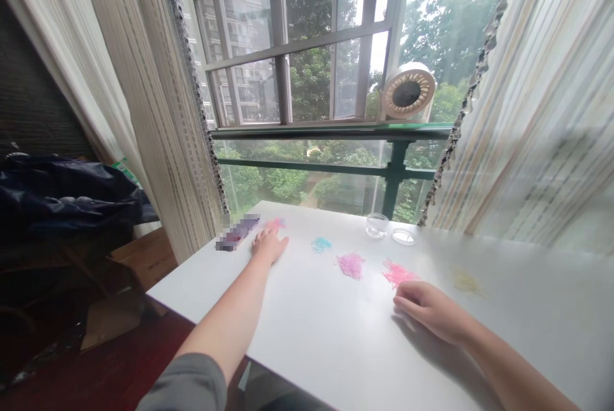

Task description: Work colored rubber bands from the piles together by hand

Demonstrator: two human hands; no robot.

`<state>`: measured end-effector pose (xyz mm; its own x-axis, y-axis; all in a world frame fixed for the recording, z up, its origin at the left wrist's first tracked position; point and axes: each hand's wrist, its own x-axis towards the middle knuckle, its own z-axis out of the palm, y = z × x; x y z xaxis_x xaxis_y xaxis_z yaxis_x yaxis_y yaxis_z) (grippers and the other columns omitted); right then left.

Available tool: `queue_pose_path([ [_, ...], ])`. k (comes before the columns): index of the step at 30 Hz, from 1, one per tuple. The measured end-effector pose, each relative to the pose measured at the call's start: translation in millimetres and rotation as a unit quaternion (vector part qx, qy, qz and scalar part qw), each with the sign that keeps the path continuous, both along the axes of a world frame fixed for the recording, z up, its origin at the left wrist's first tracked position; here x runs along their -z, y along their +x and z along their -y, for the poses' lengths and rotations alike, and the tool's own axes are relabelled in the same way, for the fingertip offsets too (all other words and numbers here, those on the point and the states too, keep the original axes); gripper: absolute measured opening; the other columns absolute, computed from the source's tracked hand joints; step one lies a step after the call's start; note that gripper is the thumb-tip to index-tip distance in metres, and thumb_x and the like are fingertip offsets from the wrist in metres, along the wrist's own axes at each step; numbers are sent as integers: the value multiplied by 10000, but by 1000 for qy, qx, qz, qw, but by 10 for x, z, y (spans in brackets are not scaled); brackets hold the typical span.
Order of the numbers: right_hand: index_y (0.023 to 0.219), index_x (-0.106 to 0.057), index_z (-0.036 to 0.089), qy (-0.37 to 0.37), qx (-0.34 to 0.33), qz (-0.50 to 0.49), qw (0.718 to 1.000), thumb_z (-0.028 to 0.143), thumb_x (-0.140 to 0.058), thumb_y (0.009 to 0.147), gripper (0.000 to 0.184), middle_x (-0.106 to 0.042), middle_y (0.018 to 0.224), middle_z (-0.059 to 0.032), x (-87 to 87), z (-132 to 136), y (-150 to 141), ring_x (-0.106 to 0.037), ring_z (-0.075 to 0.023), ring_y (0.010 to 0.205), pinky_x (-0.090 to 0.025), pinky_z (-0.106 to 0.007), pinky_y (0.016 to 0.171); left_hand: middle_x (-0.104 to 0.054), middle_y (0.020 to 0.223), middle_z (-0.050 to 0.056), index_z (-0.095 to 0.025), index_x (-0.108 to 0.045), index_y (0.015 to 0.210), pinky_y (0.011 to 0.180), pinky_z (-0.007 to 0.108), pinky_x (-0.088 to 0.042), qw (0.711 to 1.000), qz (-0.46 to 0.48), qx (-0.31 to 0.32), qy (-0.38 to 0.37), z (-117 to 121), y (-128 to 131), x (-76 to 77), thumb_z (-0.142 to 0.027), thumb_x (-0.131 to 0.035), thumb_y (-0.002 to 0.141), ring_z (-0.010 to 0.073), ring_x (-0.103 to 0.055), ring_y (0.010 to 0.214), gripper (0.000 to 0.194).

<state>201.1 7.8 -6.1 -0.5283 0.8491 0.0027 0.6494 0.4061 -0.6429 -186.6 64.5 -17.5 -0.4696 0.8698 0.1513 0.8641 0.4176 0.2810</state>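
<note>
My left hand (269,246) reaches to the far left part of the white table (307,309), palm down with fingers stretched and apart. Its fingertips are at a small pile of pink and bluish strands (275,224). My right hand (429,307) is closed, thumb against curled fingers, just in front of a bright pink pile of thin strands (398,272). Whether anything is pinched there is hidden. Between the hands lie a blue pile (321,244) and a purple pile (351,266) of similar strands. Farther right is a yellow pile (466,281).
A clear round container (377,226) and a clear lid (403,237) stand at the table's back edge. Left of my left hand lies a flat dark object (242,231), partly pixelated. A round fan (409,91) is by the window. Curtains (148,98) hang on both sides.
</note>
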Motion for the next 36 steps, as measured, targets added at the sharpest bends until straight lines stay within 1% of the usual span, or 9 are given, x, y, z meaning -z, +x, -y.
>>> queue_pose_path([
  [9,640,-467,182,-4,2,12,1000,377,-419,832,278,-490,609,9,-18,19,-3,-443,-136,585,-345,-246,554,-433,1365,95,-243,-506,1233,977,472,-316,1000,6,14,27,1,-22,23,-536,-457,741,335,-373,1231,575],
  [13,643,-477,180,3,3,18,1000,378,-423,828,277,-503,625,3,-36,22,-18,-453,-141,602,-348,-250,565,-426,1374,79,-270,-500,1238,987,496,-296,999,16,23,37,-28,-29,31,-528,-466,738,341,-360,1243,564],
  [17,649,-485,181,3,4,25,1000,388,-420,830,283,-508,617,4,-42,36,-12,-451,-139,594,-345,-251,564,-423,1381,75,-271,-536,1204,992,524,-272,998,36,27,51,-56,-27,33,-516,-488,732,355,-342,1251,534],
  [20,653,-491,180,5,2,24,1000,390,-422,830,283,-504,615,6,-33,34,0,-445,-137,591,-341,-249,559,-443,1364,90,-259,-569,1166,991,532,-269,995,60,26,74,-58,-30,40,-484,-531,714,365,-351,1243,506],
  [23,660,-494,180,3,1,22,1000,387,-422,832,279,-501,611,10,-23,21,5,-443,-134,587,-335,-247,555,-488,1322,106,-245,-613,1100,991,517,-286,989,94,26,109,-49,-54,55,-409,-589,686,365,-381,1229,446],
  [25,659,-492,179,2,0,20,1000,389,-422,833,282,-501,611,12,-22,15,5,-443,-131,585,-334,-247,554,-558,1246,105,-235,-643,1043,970,466,-344,982,127,35,133,-48,-81,66,-342,-611,678,335,-452,1182,382],
  [29,649,-486,177,3,-3,15,1000,394,-431,829,287,-497,606,13,-29,16,3,-440,-127,582,-333,-246,555,-690,1000,76,-194,-677,941,865,318,-467,956,212,79,188,-74,-109,80,-254,-579,725,215,-626,947,246],
  [32,654,-492,175,-6,2,14,1000,389,-438,823,279,-493,600,17,-26,15,4,-438,-124,575,-329,-244,546,-704,939,81,-155,-682,896,846,297,-488,932,261,113,224,-101,-67,77,-243,-575,734,185,-654,866,213],
  [36,653,-491,173,-12,7,11,1000,389,-440,817,276,-486,594,18,-26,16,2,-437,-122,570,-331,-242,541,-712,904,89,-136,-681,865,831,310,-502,911,301,155,237,-87,58,56,-248,-600,715,187,-663,838,204],
])
